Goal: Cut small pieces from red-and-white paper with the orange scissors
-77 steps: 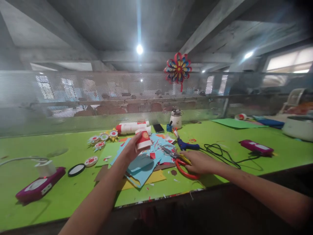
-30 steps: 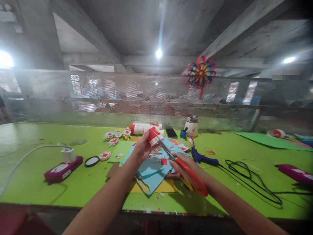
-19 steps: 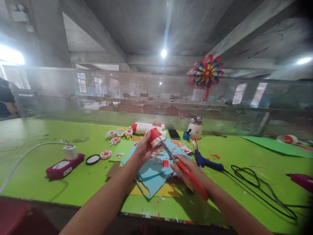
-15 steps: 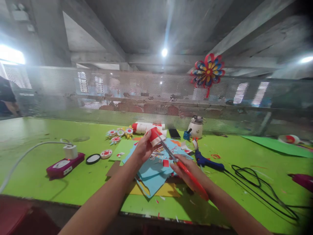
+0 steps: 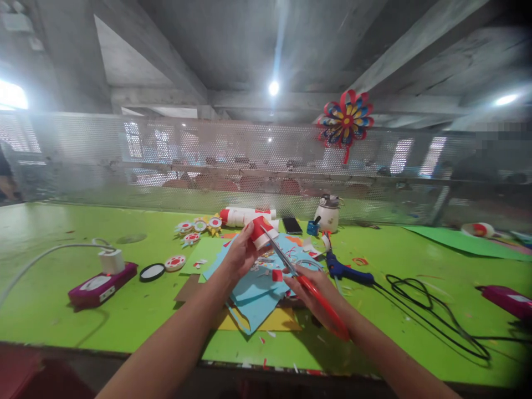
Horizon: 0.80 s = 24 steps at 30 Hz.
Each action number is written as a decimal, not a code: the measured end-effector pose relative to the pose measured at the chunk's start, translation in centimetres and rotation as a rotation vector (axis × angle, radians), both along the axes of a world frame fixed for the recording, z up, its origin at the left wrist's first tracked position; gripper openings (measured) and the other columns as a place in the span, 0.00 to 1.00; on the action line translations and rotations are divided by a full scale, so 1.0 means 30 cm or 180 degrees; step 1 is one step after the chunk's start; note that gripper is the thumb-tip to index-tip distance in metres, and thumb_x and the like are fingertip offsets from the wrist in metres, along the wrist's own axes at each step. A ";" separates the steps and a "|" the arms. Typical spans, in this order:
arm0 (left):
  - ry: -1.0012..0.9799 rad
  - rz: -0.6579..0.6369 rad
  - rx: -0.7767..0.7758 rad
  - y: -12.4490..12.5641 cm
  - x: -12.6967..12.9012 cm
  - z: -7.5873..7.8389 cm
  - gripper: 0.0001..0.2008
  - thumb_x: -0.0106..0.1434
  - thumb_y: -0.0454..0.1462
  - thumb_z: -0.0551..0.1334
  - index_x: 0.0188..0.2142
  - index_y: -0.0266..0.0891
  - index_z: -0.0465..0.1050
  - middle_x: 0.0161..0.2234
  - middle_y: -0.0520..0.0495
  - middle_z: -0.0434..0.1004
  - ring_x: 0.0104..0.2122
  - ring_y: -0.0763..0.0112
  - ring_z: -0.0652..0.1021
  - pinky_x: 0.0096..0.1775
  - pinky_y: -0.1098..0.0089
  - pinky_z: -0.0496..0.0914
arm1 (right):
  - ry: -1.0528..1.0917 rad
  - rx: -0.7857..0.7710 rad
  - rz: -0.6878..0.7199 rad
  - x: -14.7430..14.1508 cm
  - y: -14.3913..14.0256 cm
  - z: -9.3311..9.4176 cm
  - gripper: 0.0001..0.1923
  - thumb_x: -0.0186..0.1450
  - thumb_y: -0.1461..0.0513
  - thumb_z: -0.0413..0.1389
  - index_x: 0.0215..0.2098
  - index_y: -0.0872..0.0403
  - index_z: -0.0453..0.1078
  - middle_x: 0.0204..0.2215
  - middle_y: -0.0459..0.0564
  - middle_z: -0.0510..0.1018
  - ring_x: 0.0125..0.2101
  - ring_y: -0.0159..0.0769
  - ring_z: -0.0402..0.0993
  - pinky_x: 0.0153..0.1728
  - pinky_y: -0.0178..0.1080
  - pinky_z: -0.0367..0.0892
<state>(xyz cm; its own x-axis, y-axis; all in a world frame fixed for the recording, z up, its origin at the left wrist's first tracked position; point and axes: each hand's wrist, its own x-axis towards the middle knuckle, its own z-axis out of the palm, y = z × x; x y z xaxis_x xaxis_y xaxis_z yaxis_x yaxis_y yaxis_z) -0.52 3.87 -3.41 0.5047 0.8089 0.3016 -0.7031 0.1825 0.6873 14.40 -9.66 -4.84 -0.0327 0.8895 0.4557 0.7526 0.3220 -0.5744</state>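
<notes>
My left hand [image 5: 241,254] is closed around a red and white paper cup [image 5: 261,233], tilted above the paper pile. In my right hand [image 5: 310,285] are scissors with red handles [image 5: 322,305]. Their blades point up and left, with the tips against the cup's side; whether they bite into it I cannot tell. Blue paper sheets [image 5: 257,305] covered with small scraps lie beneath both hands, over yellow paper [image 5: 282,320]. A small red paper piece [image 5: 277,275] rests on the blue sheets between my hands.
A blue glue gun [image 5: 349,271] with a black cable lies to the right. Stacked paper cups [image 5: 245,217], a phone [image 5: 291,225] and a bottle [image 5: 327,214] are at the back. On the left are a purple power strip [image 5: 102,285] and a black-rimmed disc [image 5: 152,272].
The view has turned slightly right, so everything sits a little further left. My hands, the cup and the scissors keep nearly the same pose.
</notes>
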 end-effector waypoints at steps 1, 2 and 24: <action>0.0009 -0.0016 0.0003 -0.001 0.001 -0.001 0.17 0.61 0.43 0.58 0.47 0.38 0.70 0.42 0.40 0.77 0.43 0.57 0.76 0.46 0.52 0.69 | 0.0009 -0.0027 0.0004 0.000 -0.003 0.000 0.16 0.64 0.54 0.51 0.43 0.54 0.73 0.25 0.49 0.78 0.25 0.38 0.73 0.26 0.37 0.67; 0.0016 -0.0037 0.0008 -0.001 0.002 -0.002 0.17 0.61 0.43 0.58 0.48 0.38 0.70 0.43 0.39 0.77 0.43 0.57 0.76 0.46 0.52 0.68 | 0.0017 -0.0051 0.0015 -0.001 -0.006 0.000 0.16 0.64 0.54 0.51 0.43 0.54 0.73 0.23 0.49 0.77 0.23 0.38 0.72 0.25 0.37 0.67; -0.0194 -0.0150 0.0129 -0.027 0.018 -0.007 0.16 0.60 0.42 0.59 0.46 0.39 0.71 0.44 0.41 0.76 0.44 0.59 0.75 0.46 0.57 0.68 | 0.0235 -0.0019 0.0321 -0.046 -0.037 0.037 0.14 0.69 0.55 0.46 0.31 0.54 0.66 0.25 0.45 0.72 0.25 0.33 0.67 0.26 0.33 0.61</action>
<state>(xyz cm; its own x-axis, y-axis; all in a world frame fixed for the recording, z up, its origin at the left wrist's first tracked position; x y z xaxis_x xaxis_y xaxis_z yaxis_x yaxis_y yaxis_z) 0.01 3.07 -3.61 0.5215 0.7712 0.3650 -0.7352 0.1891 0.6509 13.03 -10.77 -3.71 -0.0887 0.8862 0.4548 0.6722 0.3902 -0.6292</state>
